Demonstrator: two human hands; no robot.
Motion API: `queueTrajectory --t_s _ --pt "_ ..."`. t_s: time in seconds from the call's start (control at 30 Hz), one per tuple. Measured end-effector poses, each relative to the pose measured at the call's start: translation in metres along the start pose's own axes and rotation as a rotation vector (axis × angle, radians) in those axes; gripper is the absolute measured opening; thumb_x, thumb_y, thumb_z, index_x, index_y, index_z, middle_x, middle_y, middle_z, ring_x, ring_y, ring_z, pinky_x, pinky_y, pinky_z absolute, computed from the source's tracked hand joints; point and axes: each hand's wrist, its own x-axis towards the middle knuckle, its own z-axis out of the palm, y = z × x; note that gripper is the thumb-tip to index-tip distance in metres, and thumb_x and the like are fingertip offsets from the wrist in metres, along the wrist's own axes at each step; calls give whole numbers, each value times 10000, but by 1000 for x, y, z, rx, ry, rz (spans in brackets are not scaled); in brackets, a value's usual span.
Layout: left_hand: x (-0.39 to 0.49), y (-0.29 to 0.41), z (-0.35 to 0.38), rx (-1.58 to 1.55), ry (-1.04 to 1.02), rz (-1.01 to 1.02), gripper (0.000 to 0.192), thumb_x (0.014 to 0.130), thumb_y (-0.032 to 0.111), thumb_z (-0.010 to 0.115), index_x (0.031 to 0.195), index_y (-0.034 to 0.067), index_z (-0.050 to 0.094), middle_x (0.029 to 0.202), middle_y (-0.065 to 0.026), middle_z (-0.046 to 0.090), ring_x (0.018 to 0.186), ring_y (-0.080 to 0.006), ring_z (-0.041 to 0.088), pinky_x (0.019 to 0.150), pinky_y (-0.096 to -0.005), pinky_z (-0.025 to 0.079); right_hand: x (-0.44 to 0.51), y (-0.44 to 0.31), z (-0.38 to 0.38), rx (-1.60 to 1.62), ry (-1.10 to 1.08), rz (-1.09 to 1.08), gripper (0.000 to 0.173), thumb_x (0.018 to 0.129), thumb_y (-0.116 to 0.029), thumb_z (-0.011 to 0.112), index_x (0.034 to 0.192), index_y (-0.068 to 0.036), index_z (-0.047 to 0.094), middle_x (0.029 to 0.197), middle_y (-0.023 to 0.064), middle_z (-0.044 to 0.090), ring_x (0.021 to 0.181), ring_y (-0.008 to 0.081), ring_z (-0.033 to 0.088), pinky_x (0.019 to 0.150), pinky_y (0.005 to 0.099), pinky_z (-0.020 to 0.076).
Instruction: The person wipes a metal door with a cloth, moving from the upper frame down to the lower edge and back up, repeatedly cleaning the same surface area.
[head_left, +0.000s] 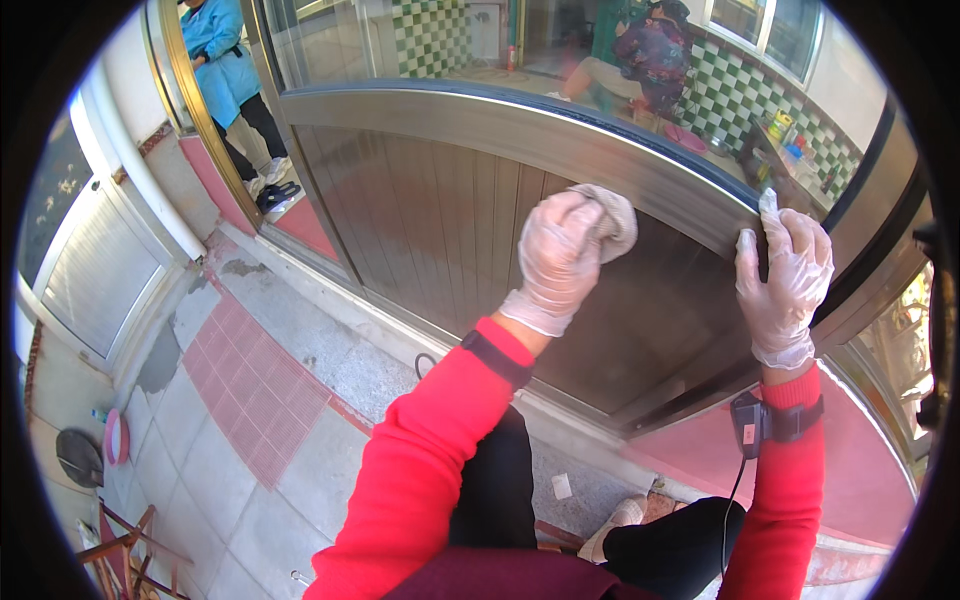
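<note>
My left hand (559, 259), in a clear plastic glove, holds a folded greyish-white cloth (619, 222). It presses the cloth against the brown metal lower panel (420, 202) of a glazed sliding door, just under the middle rail (480, 124). My right hand (787, 281), gloved the same way, rests at the right end of that rail with thumb and fingers apart. One of its fingertips reaches up to the lower edge of the window glass (480, 45). A black device (748, 424) with a cable is strapped to my right wrist.
A person in a blue coat (225, 60) stands in the doorway at left. Through the glass, another person (652, 60) sits low near green-and-white tiles. A pink basin (116, 437) and wooden chair (131, 551) stand on the tiled floor (255, 529). A raised sill (397, 322) runs below the door.
</note>
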Motion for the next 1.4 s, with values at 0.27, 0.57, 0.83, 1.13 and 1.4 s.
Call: queueTrajectory --t_s 0.27,0.57,0.83,1.13,1.4 --pt "-2 10 9 20 -31 140 340 748 2 734 1067 114 697 1059 -93 698 883 -315 692 737 -440 555 22 -15 16 102 -50 -175 462 819 -137 839 1262 -58 734 1101 82 659 1031 300 642 871 433 535" --pt "-18 -92 -43 274 235 -432 296 841 -19 756 1130 10 702 1089 -156 698 970 -328 697 926 -404 554 21 -11 16 129 -79 -78 441 825 -143 848 1252 -77 756 1119 85 670 1032 297 631 885 420 522" --pt "12 -132 -53 64 572 -924 246 921 72 766 1157 15 726 1044 -93 750 955 -210 699 929 -355 541 27 -14 20 194 -19 -38 344 823 -133 840 1156 -69 782 1057 81 701 978 299 650 856 414 528" --pt "-14 15 9 6 90 -410 340 789 21 810 1093 79 669 1004 -162 676 900 -391 688 804 -441 568 25 -13 26 171 31 -49 335 819 -131 849 1146 -87 789 1050 77 712 959 292 661 853 416 535" --pt "-83 -22 -14 193 189 -874 275 807 23 793 1058 25 681 1023 -168 719 906 -346 721 837 -412 571 31 -15 19 136 -35 -54 282 853 -129 841 1131 -103 800 1041 84 719 966 294 676 869 415 549"
